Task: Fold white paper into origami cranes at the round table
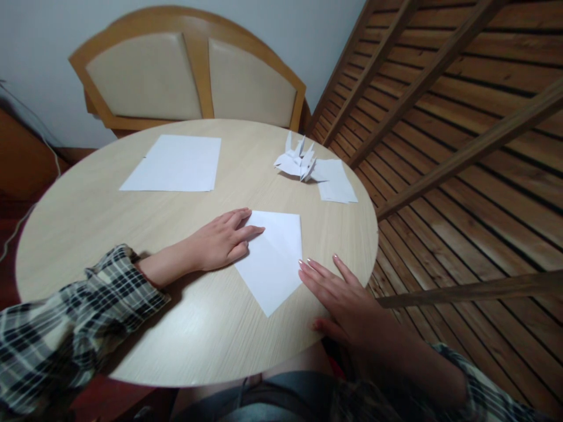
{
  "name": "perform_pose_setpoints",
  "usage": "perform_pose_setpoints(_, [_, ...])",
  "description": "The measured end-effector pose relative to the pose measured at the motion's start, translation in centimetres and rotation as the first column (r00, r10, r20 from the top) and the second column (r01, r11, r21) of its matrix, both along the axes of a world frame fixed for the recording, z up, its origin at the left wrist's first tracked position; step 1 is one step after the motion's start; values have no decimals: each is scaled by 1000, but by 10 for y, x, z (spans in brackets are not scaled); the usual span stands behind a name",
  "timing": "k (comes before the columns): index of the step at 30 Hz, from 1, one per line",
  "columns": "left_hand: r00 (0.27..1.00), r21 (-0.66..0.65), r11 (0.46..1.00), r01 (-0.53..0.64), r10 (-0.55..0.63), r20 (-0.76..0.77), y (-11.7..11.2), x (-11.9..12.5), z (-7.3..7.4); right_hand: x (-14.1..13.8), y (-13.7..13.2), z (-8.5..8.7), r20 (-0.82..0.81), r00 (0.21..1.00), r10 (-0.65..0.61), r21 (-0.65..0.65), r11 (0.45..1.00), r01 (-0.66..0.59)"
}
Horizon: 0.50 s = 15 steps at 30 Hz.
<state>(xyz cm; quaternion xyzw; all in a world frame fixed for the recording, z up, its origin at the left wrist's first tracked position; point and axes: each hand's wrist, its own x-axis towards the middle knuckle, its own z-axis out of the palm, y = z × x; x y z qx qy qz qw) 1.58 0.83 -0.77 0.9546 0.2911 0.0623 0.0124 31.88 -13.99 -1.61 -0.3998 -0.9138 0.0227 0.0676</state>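
A white folded sheet of paper (275, 255) lies near the front of the round wooden table (132, 228), one corner pointing toward me. My left hand (222, 240) lies flat on the sheet's left edge, fingers stretched out and pressing it down. My right hand (347, 305) rests flat on the table at the sheet's right edge, fingers spread, fingertips touching the paper. Neither hand grips anything.
A stack of flat white sheets (176, 163) lies at the back left of the table. Folded paper figures (297, 161) sit at the back right beside more white paper (336, 181). A padded wooden chair (189, 73) stands behind. Wooden slatted flooring lies to the right.
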Motion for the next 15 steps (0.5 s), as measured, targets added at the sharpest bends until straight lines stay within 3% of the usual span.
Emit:
perform_pose_setpoints(6, [1000,5,1000,-5,5,-24,0,0,2,-2,-4,5,74,997,-33,32,999,31])
perform_pose_setpoints(15, [996,107,994,2,8,-93,11,-7,4,-17,10,12,29,1000,9,37,999,-10])
